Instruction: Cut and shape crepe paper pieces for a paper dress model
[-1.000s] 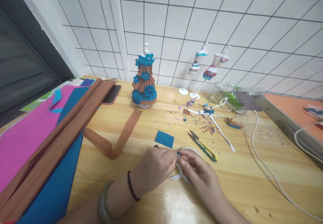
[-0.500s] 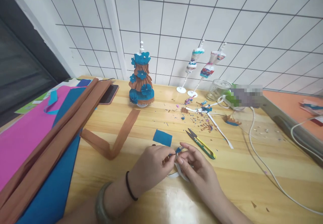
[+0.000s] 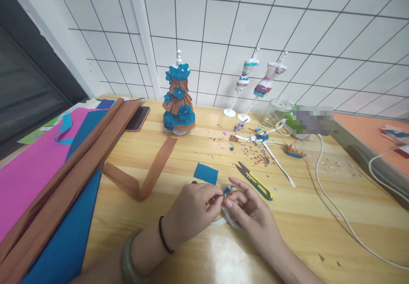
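Observation:
Both hands meet low in the middle of the wooden table. My left hand is closed, its thumb and fingers pinching a tiny blue paper piece. My right hand is closed too, its fingertips on the same blue piece, with a loop of white tape strip under its fingers. A blue paper rectangle lies just beyond my left hand. Small yellow-green snips lie just beyond my right hand.
A mannequin in a brown and blue paper dress stands at the back, two small mannequins and a glass jar to its right. Brown crepe strip, pink and blue sheets, a phone, paper scraps and a white cable lie around.
My hands lifted the small blue piece slightly off the tape loop and my right fingers opened a little around it. The view shifted slightly.

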Available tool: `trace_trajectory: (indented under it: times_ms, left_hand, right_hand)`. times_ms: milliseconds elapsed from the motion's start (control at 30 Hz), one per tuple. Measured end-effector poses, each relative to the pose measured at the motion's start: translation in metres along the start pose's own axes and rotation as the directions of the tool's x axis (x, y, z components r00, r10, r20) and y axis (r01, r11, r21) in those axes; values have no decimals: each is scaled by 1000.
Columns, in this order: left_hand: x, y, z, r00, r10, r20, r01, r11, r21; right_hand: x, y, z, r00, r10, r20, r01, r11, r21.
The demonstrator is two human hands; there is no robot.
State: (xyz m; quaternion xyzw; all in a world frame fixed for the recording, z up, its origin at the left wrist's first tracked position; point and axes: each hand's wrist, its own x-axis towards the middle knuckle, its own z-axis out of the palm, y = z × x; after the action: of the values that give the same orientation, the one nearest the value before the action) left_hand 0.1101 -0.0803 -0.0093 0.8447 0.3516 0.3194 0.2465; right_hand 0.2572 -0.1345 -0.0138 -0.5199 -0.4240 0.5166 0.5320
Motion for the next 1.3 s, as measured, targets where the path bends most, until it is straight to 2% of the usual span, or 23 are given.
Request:
trace_trajectory:
  times_ms: [933,1300]
  left_hand:
    - [2,-2,-4,984,176,5,-176,984,-17]
    - [4,-1,-8,972,221,76,-221,975,1]
  right_hand:
    - [2,-2,-5,992,122,40,-124,990,68]
    - [4,-9,-7,972,221,76,-225,973,43]
